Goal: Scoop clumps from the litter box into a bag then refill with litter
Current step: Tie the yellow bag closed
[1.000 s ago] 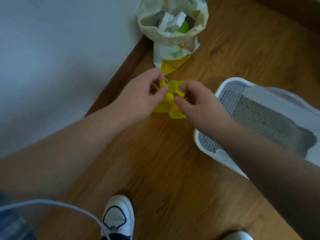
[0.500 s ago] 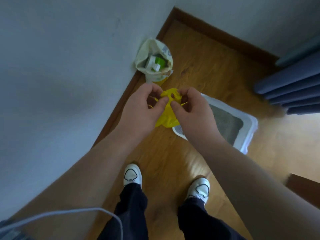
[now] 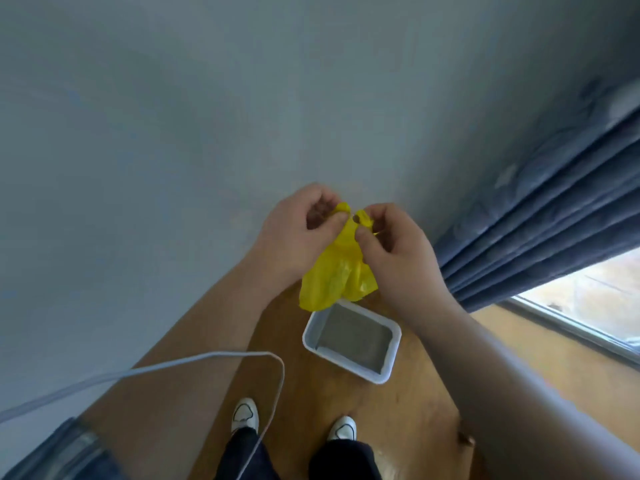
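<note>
Hands raised since half second ago; litter sack out of frame. Left hand [image 3: 298, 230] and right hand [image 3: 398, 244] both pinch neck of yellow bag [image 3: 337, 268], probably knotting it. Bag hangs above litter box [image 3: 341, 362], on floor by wall edge. Judgement: scooping looks finished; refill outstanding.

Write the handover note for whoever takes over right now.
Left hand: pinch grip on the bunched top of the thin yellow plastic bag.
Right hand: pinches the same top, beside it.
The bag hangs above the white rectangular plastic litter box on the wooden floor; grey litter lies inside.
Done: unclear; the bag's contents do not show.
To do: check the box for clumps, then refill it.
</note>
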Action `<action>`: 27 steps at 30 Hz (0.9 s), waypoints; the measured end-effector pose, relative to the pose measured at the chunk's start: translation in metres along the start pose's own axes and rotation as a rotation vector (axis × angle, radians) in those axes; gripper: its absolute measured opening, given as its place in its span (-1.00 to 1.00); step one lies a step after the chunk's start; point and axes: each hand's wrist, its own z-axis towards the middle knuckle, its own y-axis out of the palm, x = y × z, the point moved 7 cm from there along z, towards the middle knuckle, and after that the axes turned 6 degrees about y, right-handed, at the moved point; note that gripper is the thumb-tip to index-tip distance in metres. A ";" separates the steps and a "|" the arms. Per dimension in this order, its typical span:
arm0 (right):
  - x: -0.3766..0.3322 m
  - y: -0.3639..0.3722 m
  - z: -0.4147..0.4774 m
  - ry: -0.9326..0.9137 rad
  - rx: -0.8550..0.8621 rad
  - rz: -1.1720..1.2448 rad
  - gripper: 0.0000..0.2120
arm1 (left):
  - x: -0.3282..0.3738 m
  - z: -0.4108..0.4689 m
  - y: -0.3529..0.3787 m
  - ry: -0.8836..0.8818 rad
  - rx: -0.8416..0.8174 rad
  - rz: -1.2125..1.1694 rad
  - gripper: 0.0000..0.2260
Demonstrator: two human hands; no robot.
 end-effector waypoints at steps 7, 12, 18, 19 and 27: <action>-0.084 -0.108 -0.034 -0.150 0.238 0.000 -0.86 | 0.124 0.024 0.003 0.203 0.001 -0.069 -0.97; -0.097 -0.154 -0.058 -0.155 0.405 -0.080 -0.87 | 0.165 0.033 0.020 0.253 -0.120 -0.083 -0.90; -0.090 -0.151 -0.092 -0.065 0.460 -0.144 -0.93 | 0.189 0.019 0.067 0.315 -0.451 -0.124 -0.84; -0.088 -0.148 -0.099 -0.038 0.496 -0.135 -0.93 | 0.193 0.016 0.072 0.339 -0.507 -0.137 -0.82; -0.101 -0.140 -0.187 0.126 0.898 -0.130 -0.79 | 0.176 -0.011 0.091 0.335 -0.799 -0.361 -0.86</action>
